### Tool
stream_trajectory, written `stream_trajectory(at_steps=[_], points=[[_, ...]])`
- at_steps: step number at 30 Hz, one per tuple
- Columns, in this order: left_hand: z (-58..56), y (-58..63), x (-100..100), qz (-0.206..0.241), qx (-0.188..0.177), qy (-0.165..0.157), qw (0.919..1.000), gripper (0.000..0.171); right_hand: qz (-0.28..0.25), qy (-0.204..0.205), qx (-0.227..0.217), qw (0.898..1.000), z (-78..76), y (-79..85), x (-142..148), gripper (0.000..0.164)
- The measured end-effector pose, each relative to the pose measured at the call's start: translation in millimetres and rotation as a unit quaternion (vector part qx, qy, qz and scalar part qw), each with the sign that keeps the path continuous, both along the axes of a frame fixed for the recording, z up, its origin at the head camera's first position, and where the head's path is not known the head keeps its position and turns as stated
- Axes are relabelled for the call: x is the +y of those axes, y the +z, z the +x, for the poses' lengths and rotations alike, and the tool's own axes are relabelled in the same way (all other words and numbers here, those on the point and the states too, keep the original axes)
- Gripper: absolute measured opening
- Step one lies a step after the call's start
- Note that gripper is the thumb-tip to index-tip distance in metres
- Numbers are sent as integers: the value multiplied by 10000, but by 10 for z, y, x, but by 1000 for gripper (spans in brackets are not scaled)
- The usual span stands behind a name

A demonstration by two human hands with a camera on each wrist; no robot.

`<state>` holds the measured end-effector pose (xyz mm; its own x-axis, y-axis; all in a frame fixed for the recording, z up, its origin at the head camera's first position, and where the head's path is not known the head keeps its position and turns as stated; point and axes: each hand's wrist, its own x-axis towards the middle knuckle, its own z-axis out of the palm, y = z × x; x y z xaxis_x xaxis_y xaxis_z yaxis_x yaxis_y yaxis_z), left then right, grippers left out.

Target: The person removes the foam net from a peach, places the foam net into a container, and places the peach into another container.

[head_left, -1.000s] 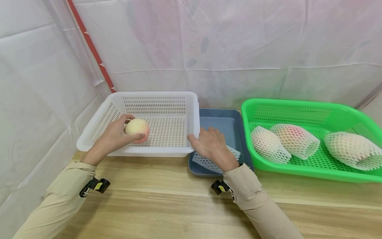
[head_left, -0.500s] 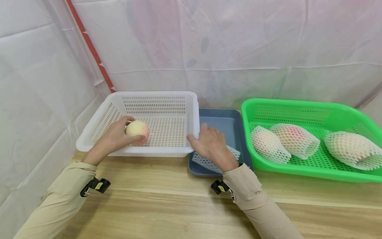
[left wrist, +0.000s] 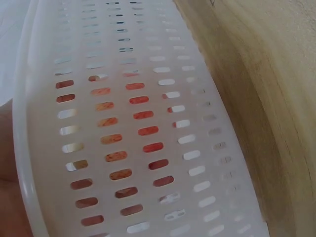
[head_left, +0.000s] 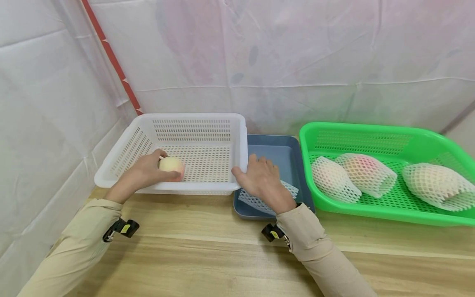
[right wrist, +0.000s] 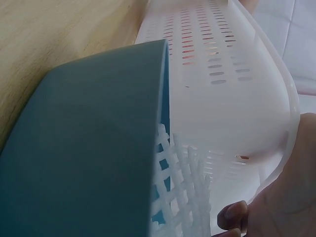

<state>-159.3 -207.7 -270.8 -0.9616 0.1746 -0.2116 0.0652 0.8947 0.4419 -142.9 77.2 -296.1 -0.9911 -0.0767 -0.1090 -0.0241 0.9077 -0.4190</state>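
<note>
My left hand (head_left: 142,171) holds a pale yellow and pink peach (head_left: 172,167) low inside the white basket (head_left: 237,156), near its front wall. Thumb and fingers curl round opposite sides of the fruit. In the left wrist view the reddish peach (left wrist: 143,131) shows through the slots of the basket wall (left wrist: 44,148). At the basket's right side my right hand (head_left: 261,179) grips the rim (right wrist: 294,98), thumb over it and fingers outside the wall. Beneath that hand, a white foam net sleeve (head_left: 256,202) lies in the blue-grey tray (head_left: 283,154).
On the right stands a green basket (head_left: 371,212) with several peaches in foam nets, among them a pinkish netted peach (head_left: 365,171). The tray sits between the two baskets on the wooden table (head_left: 208,255). A pale fabric sheet (head_left: 297,53) hangs behind.
My left hand has lowered the peach deeper into the white basket, towards its front wall. The right hand has stayed at the basket's right rim.
</note>
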Motion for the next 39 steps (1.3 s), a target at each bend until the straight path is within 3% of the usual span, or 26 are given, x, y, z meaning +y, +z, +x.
stream_trajectory(at_steps=[8, 20, 33, 39], points=[[-21, 4, 14, -300, -277, 46, 9992, 83, -9, 11, -77, 10000, -3, -3, 1, 50], [-86, 10, 33, -684, -481, -298, 9961, 82, 8, 65, -103, 9999, -9, -15, -6, 47], [-104, 6, 57, -700, -644, -279, 9951, 79, 50, 114, -151, 9998, -10, -1, 0, 51], [-120, 7, 41, -719, -778, -485, 9932, 81, 53, 154, -186, 9997, -15, 11, -2, 51]])
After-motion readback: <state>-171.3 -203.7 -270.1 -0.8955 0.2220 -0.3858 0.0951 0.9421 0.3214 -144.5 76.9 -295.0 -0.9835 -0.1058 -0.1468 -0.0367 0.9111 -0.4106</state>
